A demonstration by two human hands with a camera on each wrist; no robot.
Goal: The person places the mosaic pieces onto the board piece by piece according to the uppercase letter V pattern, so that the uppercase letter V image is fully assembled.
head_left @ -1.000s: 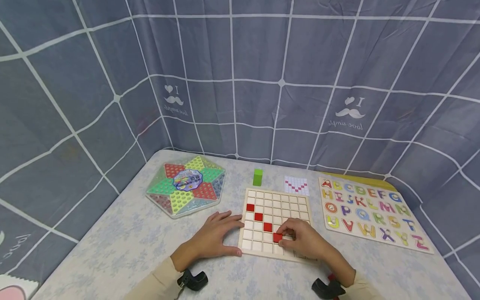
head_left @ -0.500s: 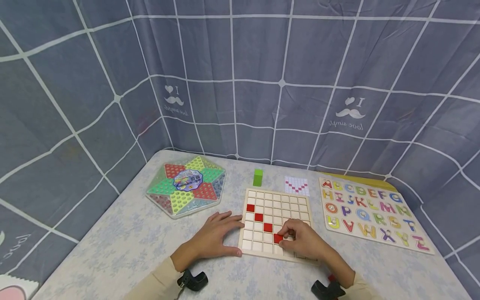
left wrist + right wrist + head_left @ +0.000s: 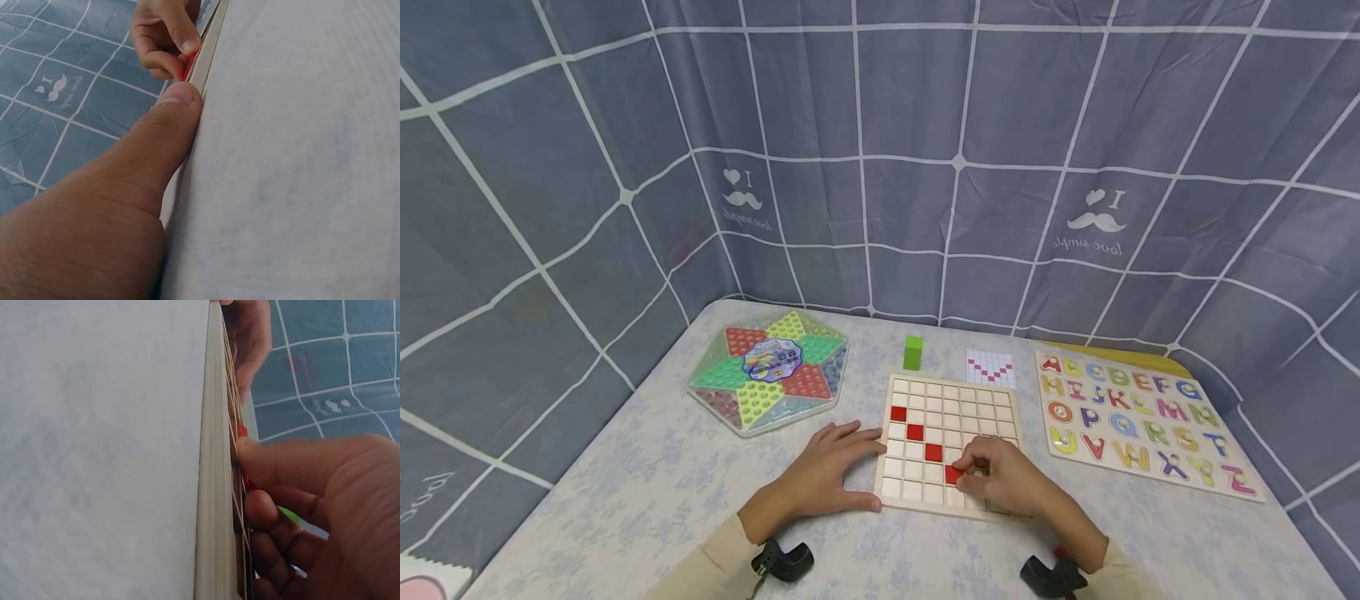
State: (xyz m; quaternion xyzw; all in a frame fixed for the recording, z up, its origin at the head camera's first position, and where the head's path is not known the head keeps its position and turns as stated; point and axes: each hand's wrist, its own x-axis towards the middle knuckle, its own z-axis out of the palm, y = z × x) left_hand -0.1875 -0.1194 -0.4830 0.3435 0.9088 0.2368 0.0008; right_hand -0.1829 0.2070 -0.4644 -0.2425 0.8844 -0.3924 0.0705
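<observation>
A square wooden grid board (image 3: 917, 507) lies on the table between my hands, its cells mostly cream. Three red tiles (image 3: 933, 452) step diagonally down from its left side. My right hand (image 3: 1003, 477) pinches another red tile (image 3: 952, 474) between thumb and fingers, low on the board where that diagonal ends. In the right wrist view a red bit of this tile (image 3: 242, 431) shows beside the thumb. Fingers spread, my left hand (image 3: 827, 471) rests against the board's left edge. The left wrist view has its thumb (image 3: 178, 94) touching the board's side.
Behind the board stand a green block (image 3: 912, 353) and a card with a red V pattern (image 3: 990, 368). To the left lies a hexagonal star-patterned game board (image 3: 808, 400). An alphabet puzzle (image 3: 1138, 425) lies to the right. Grid-patterned curtain (image 3: 910, 204) surrounds the table.
The head view has shifted slightly. Both hands keep nearly the same places, with the right fingers still at the lowest red tile.
</observation>
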